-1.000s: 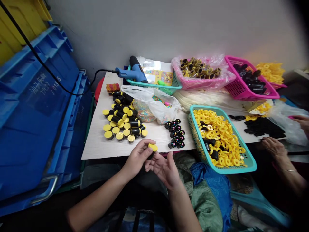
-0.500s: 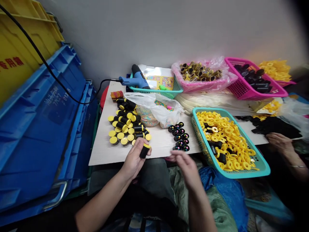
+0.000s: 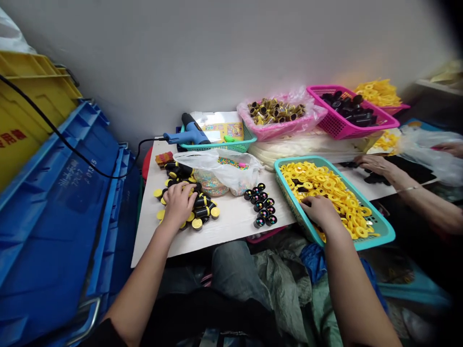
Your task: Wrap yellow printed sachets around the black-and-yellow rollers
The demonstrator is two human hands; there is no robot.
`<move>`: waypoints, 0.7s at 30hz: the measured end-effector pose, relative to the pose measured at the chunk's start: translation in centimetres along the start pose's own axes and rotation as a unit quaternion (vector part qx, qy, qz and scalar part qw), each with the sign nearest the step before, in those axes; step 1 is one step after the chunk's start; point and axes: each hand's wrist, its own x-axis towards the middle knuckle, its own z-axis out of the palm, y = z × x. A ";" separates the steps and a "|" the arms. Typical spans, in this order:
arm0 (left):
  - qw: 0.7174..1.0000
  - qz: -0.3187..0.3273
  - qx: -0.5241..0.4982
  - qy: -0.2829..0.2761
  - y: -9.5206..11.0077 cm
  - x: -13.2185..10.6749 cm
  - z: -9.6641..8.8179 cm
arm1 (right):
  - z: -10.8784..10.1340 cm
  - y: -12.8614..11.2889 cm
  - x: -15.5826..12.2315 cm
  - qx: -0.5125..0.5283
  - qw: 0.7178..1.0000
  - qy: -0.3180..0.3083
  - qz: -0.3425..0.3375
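At the table's (image 3: 227, 224) left end, left hand (image 3: 179, 202) lies palm down on the yellow-capped tubes (image 3: 202, 211), fingers bent over them; grip on one, cannot tell. Right hand (image 3: 320, 211) reaches over the near-left rim of the teal basket (image 3: 386, 237), fingers curled down at the yellow rings (image 3: 336, 185); tips hidden, so cannot tell if anything is gripped. Between hands: open black cups (image 3: 264, 208) in rows, coloured bits inside. Bead bag (image 3: 235, 180) sits just behind, between tubes and basket, blocking the straight way to the back. Back row: heat gun (image 3: 194, 131) on a teal tray (image 3: 250, 140), plastic-lined pink basket (image 3: 282, 131), magenta basket (image 3: 342, 126) of black parts. Cord (image 3: 110, 177) runs left past blue crate (image 3: 43, 217). Right side: co-worker's hand (image 3: 376, 165) over black pieces (image 3: 376, 179), just beyond the teal basket.
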 end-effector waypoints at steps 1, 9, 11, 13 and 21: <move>1.000 0.001 -0.005 0.022 0.2 -0.2 -0.1 | 0.1 0.2 0.2 0.007 1.000 -0.008 -0.006; 0.949 0.153 -0.239 -0.135 10.0 -3.6 2.9 | -0.2 1.0 0.4 0.055 0.995 0.078 0.005; 0.940 0.127 -0.250 -0.193 12.7 -4.4 5.1 | -0.4 1.3 0.2 0.109 0.988 0.108 0.010; 0.939 0.107 -0.253 -0.208 14.5 -5.0 7.1 | -0.7 1.7 -0.2 0.156 0.982 0.105 0.033; 0.934 0.045 -0.290 -0.202 14.7 -5.6 8.7 | -1.7 1.7 0.7 0.021 0.996 0.083 -0.014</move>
